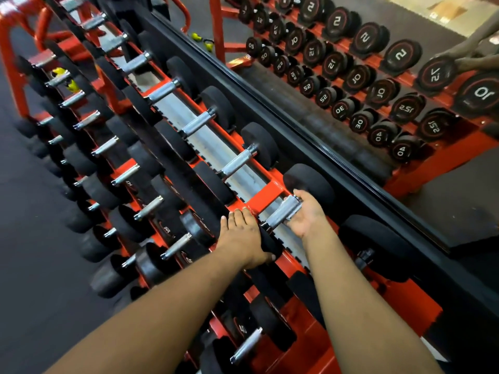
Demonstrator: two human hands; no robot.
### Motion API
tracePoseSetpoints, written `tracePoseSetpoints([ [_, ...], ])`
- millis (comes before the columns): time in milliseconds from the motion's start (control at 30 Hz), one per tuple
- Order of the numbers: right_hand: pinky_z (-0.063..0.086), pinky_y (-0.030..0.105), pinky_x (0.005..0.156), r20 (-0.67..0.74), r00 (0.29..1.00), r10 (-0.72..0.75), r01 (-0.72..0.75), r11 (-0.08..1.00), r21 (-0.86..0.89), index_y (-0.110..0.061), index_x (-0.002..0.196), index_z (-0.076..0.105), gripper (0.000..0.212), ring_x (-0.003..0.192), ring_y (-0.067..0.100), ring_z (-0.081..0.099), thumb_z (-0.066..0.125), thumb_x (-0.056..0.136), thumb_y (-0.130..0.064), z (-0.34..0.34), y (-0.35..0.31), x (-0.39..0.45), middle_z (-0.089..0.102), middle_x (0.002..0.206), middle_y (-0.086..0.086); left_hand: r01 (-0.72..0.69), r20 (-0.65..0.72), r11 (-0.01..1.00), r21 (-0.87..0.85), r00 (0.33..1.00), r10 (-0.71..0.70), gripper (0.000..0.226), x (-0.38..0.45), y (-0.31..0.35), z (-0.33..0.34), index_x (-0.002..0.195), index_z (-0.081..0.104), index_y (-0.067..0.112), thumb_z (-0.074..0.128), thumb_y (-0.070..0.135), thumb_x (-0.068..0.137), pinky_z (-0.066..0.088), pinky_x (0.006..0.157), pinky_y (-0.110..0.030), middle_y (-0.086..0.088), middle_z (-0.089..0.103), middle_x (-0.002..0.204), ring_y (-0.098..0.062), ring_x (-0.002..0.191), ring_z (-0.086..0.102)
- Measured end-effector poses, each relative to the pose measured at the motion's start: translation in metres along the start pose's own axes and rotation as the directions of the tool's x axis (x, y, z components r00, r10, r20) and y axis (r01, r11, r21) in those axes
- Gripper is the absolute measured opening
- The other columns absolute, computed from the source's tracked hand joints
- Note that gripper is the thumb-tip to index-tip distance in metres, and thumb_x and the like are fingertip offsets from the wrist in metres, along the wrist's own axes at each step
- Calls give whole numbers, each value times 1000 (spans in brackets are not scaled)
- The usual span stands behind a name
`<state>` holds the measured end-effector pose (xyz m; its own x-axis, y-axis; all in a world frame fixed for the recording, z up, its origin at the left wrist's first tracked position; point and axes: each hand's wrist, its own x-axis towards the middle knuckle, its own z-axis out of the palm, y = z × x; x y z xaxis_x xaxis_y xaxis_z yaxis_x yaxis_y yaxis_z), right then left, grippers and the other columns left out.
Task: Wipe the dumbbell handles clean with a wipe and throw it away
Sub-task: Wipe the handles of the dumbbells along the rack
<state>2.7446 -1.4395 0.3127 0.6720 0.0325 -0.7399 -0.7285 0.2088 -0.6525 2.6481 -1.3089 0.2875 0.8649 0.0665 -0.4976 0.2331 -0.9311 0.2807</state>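
Rack's far end (40,63) blurred — right hand (305,217) hides any wipe.

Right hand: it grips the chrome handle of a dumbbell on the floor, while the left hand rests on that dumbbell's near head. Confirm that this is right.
One thing is wrong: the dumbbell is not on the floor; it sits on the top tier of the red rack. The head view shows the right hand curled under its handle and the left hand resting on its near head.

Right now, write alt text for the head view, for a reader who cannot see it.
Two bare hands reach to a dumbbell on the top row of a red rack: the right hand cups its metal handle from below, and the left hand rests on its near black head. More dumbbells fill the tiers, mirrored behind. No wipe is visible.
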Motion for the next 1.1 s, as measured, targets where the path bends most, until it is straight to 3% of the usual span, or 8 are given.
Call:
tracePoseSetpoints([
  [133, 44, 45, 106, 8, 999, -42, 42, 999, 24, -7, 108, 62, 29, 102, 27, 62, 54, 96, -31, -17, 4, 4, 64, 115, 20, 2, -7, 1000, 8, 1000, -2, 141, 2, -1, 3, 157, -10, -4, 72, 74, 73, 2, 126, -54, -25, 0, 167, -38, 156, 0],
  [167, 43, 42, 107, 12, 999, -48, 47, 998, 31, -10, 105, 61, 25, 99, 25, 62, 55, 95, -31, -15, 4, 1, 63, 112, 15, 2, -12, 1000, 18, 1000, -1, 141, 3, -1, 3, 157, -10, -5, 72, 74, 73, 2, 126, -54, -25, 0, 167, -39, 156, 1],
  [300, 48, 37, 68, 15, 1000, -4, 3, 999, 33, -11, 80, 57, 33, 74, 27, 61, 47, 101, -35, 5, 13, -3, 64, 81, 12, 2, -9, 1000, 10, 1000, -2, 141, 1, 0, 2, 157, -10, -5, 72, 73, 72, 1, 126, -54, -25, 0, 167, -38, 156, 0],
  [467, 44, 40, 65, -1, 1000, 8, -8, 999, 40, -11, 105, 60, 26, 86, 26, 62, 49, 100, -34, -6, 14, -9, 64, 101, 13, 7, -15, 1000, 8, 1000, -7, 142, 2, 0, 2, 157, -9, -5, 72, 74, 72, 1, 126, -55, -25, 1, 167, -38, 156, 1],
  [633, 47, 36, 64, -13, 997, 77, -77, 997, 15, -10, 96, 59, 24, 80, 27, 62, 50, 103, -31, 9, 31, -11, 64, 100, 16, 15, -17, 1000, 2, 1000, -15, 143, 0, 2, 2, 157, -9, -5, 72, 74, 71, -1, 126, -53, -25, 1, 167, -37, 156, 0],
  [800, 54, 30, 55, 43, 991, 130, -121, 979, -164, -11, 95, 64, 22, 60, 19, 69, 53, 100, -30, -3, 43, -15, 71, 72, 8, 10, -23, 1000, 4, 1000, -10, 143, 3, 2, 5, 157, -7, -6, 71, 76, 70, 0, 126, -54, -26, 3, 166, -38, 156, 2],
  [933, 53, 28, 51, 31, 982, 189, -177, 957, -230, -10, 93, 66, 22, 54, 20, 69, 57, 99, -30, 4, 47, -16, 72, 68, 9, 10, -17, 1000, 10, 1000, -10, 144, 2, 3, 5, 157, -9, -5, 71, 76, 69, 0, 126, -54, -25, 2, 167, -38, 156, 1],
  [1100, 49, 22, 41, -44, 998, 42, -49, 981, -186, -8, 90, 61, 18, 42, 10, 62, 50, 100, 2, -19, 61, -16, 67, 56, 3, 2, -28, 1000, 17, 1000, -2, 144, 4, 0, 6, 157, -9, -5, 72, 76, 70, 1, 126, -55, -25, 2, 167, -39, 156, 2],
])
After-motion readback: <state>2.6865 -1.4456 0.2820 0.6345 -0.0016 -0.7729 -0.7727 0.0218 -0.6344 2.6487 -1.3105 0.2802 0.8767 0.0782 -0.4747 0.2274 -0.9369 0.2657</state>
